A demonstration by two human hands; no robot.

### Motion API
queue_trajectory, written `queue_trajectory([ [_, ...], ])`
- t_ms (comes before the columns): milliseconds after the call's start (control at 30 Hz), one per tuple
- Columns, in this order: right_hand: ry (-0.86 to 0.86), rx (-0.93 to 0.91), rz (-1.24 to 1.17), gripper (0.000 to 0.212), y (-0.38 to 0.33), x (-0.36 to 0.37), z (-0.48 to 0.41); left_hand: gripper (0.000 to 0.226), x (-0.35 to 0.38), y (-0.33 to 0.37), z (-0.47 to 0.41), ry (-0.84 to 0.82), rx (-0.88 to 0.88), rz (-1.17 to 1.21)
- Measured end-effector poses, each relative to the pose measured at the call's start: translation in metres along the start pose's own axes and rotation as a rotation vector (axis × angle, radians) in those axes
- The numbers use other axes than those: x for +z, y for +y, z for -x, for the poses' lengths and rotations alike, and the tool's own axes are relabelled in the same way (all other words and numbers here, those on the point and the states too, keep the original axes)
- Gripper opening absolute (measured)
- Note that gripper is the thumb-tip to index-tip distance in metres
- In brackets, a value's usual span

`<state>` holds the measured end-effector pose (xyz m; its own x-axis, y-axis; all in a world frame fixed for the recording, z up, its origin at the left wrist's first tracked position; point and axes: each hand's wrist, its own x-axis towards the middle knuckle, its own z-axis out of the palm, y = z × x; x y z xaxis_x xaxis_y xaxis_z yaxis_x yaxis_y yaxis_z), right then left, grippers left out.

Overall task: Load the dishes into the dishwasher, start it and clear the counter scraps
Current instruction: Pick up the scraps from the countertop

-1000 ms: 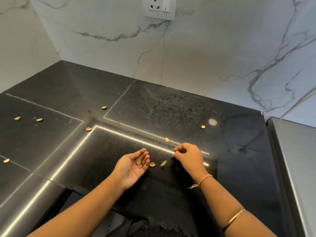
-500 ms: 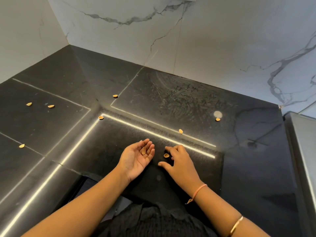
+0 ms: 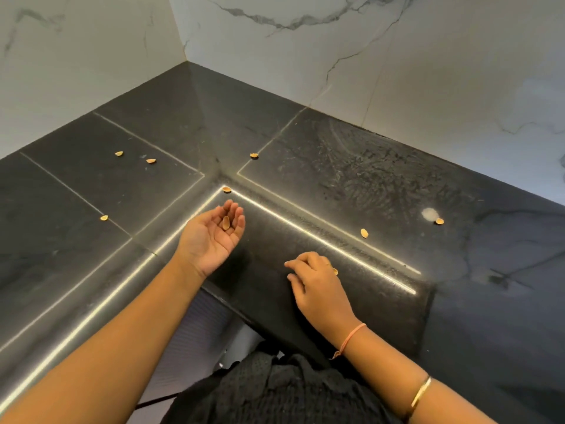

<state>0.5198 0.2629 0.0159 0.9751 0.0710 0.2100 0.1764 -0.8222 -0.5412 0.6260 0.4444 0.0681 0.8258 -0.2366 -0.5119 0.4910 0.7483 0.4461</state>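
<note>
While my left hand [image 3: 214, 237] lies palm-up and wide with one shell [image 3: 226, 222] resting in it, my right hand [image 3: 318, 283] curls down on the table [image 3: 382, 166] beside a second shell [image 3: 335, 271], grip unclear, so I judge scrap-clearing barely begun, with loose shells [image 3: 363, 233] scattered around.

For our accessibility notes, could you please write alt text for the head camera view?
A person's left hand, palm up, carries one tan scrap over a black counter; the right hand rests beside another scrap, partly hidden behind its fingers. More scraps lie scattered around.
</note>
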Motion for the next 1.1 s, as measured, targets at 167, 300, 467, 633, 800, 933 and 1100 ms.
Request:
queue_trajectory([
  [167,0.104,0.113,0.119,0.018,0.027,-0.019,0.003,0.024,-0.013,-0.025,0.012,0.038,-0.099,-0.016],
  [300,0.055,0.197,0.150,0.022,0.042,-0.025,0.014,0.025,-0.013,-0.055,0.018,0.059,-0.187,-0.023],
  [467,0.047,0.205,0.107,0.013,0.046,-0.025,0.017,0.025,-0.008,-0.081,0.020,0.047,-0.276,-0.077],
  [633,0.149,0.325,-0.197,0.009,0.030,-0.038,0.003,0.027,0.004,-0.096,0.021,0.010,-0.321,-0.148],
  [800,0.101,0.274,-0.362,0.015,0.007,-0.044,-0.005,0.033,0.013,-0.109,0.021,-0.065,-0.372,-0.140],
  [933,0.188,0.278,-0.268,0.020,0.019,-0.048,-0.012,0.031,0.021,-0.111,0.020,-0.021,-0.357,-0.116],
  [1100,0.106,0.396,0.100,0.038,0.065,-0.054,-0.027,0.028,0.025,-0.108,0.020,0.023,-0.327,-0.121],
])
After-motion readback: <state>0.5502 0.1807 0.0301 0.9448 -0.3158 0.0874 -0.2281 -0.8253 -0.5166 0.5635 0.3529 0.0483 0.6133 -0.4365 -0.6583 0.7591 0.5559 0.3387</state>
